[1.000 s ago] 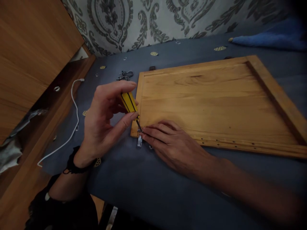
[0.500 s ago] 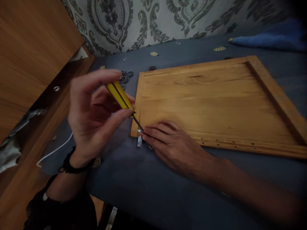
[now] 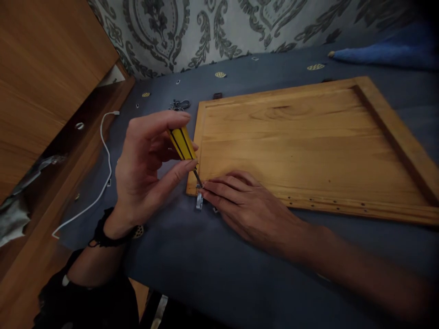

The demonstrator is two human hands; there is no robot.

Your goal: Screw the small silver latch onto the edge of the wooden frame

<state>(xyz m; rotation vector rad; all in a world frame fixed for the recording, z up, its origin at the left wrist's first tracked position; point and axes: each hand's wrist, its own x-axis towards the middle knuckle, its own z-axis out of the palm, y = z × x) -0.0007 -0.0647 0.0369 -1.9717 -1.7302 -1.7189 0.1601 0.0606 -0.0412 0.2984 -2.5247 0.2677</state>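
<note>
My left hand (image 3: pixel 147 178) grips a yellow screwdriver (image 3: pixel 182 142) with black stripes, index finger over the butt and thumb along the handle. Its shaft slants down to the near left corner of a framed wooden panel (image 3: pixel 247 141). At that corner a small shiny metal fitting (image 3: pixel 199 200) juts past the panel's edge. Beside it, my right hand (image 3: pixel 245 201) lies over the frame with fingers close together, the fingertips pinched around the screwdriver tip. What they hold there is too small to make out.
The panel lies on a dark blue patterned cloth (image 3: pixel 240 274). Dark metal clips (image 3: pixel 180 105) lie beyond its left corner. A white cable (image 3: pixel 109 160) curves at left, near a wooden cabinet (image 3: pixel 51 68). Blue fabric (image 3: pixel 384 57) lies at the back right.
My left hand has shifted to the right and the screwdriver stands more upright, its tip still at the corner. More of the white cable shows. My right hand has stayed in place.
</note>
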